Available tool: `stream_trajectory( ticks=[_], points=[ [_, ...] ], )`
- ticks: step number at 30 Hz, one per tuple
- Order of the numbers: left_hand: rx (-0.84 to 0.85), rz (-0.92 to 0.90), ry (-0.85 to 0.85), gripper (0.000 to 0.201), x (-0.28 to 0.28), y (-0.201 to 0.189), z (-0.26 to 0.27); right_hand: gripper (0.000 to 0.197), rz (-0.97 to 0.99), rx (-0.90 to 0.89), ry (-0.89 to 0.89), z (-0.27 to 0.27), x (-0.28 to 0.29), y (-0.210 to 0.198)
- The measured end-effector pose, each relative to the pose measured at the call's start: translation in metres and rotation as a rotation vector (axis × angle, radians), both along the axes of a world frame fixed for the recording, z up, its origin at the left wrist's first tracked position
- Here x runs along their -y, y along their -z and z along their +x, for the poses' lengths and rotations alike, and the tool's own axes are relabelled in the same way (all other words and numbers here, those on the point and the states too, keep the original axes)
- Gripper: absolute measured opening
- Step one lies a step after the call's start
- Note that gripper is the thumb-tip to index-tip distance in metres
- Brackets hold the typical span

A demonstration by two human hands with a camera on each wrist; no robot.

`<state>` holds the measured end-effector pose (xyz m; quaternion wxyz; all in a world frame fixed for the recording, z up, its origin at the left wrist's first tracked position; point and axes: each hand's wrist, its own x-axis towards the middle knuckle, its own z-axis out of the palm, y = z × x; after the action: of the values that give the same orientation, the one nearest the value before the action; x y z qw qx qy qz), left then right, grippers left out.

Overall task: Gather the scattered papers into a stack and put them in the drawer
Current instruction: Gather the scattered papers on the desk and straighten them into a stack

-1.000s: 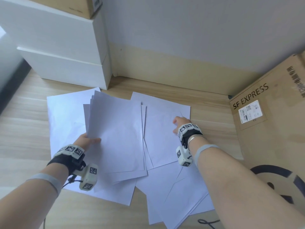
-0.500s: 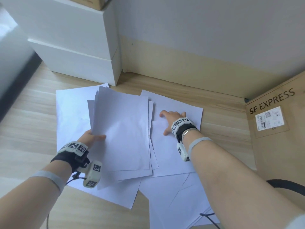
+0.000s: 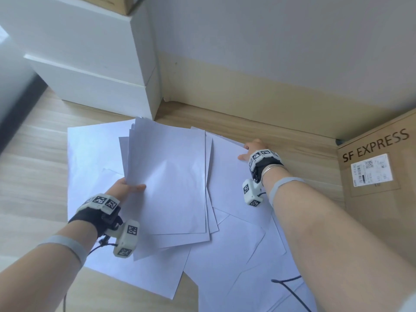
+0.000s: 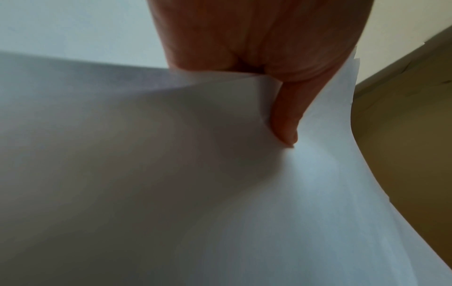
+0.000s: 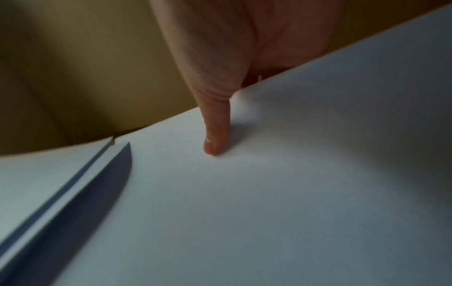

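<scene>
The papers [image 3: 166, 176] are plain white with a faint bluish cast, unprinted. The floor [image 3: 33, 176] is pale wood-grain laminate. At far left the drawer unit [image 3: 90, 64] is white. The wall [image 3: 270, 30] is light grey above a beige skirting band [image 3: 247, 91]. At right, the brown cardboard box [image 3: 382, 221] bears dark "SF EXPRESS" lettering and a white barcode label [image 3: 371, 173]. Both wrist bands [image 3: 100, 201] carry black-and-white square-code markers.

L hand [image 3: 122, 188] fingers hidden under papers [image 3: 166, 181] | box [image 3: 380, 176] cut off R
</scene>
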<state>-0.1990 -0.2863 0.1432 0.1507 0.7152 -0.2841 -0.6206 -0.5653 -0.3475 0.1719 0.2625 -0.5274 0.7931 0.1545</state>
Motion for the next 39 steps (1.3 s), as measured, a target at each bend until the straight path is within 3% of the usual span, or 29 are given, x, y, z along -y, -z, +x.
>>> stream_trajectory(
  ticks=[3, 6, 12, 16, 21, 25, 29, 32, 39],
  points=[
    [-0.007, 0.014, -0.002, 0.026, 0.002, 0.003, -0.001, 0.047, -0.062, 0.032, 0.023, -0.001, -0.002, 0.008],
    [-0.018, 0.016, -0.011, 0.025, 0.004, 0.005, -0.002, 0.057, -0.035, 0.046, 0.016, 0.000, -0.001, 0.015],
    [-0.020, 0.027, -0.033, 0.026, 0.005, 0.008, -0.002, 0.056, 0.039, -0.026, 0.008, -0.003, 0.006, 0.014],
    [-0.025, 0.028, -0.033, 0.027, 0.007, 0.008, -0.002, 0.026, 0.067, -0.049, 0.028, -0.003, 0.009, 0.006],
    [-0.029, 0.029, -0.025, 0.027, 0.007, 0.007, -0.003, 0.020, -0.029, 0.083, 0.002, -0.009, 0.001, 0.009],
    [-0.030, 0.037, -0.019, 0.029, 0.006, 0.006, -0.002, 0.015, -0.091, 0.077, 0.000, -0.012, -0.006, 0.004],
    [-0.025, 0.025, -0.011, 0.033, 0.005, 0.005, 0.000, 0.018, -0.221, 0.093, 0.056, -0.015, -0.015, -0.009],
    [-0.008, 0.018, -0.001, 0.035, 0.003, 0.000, -0.001, 0.038, -0.242, 0.128, 0.105, -0.022, -0.021, -0.023],
    [0.021, 0.007, 0.037, 0.042, -0.002, -0.008, -0.002, 0.036, -0.391, 0.174, 0.310, -0.042, -0.050, -0.053]
  ],
)
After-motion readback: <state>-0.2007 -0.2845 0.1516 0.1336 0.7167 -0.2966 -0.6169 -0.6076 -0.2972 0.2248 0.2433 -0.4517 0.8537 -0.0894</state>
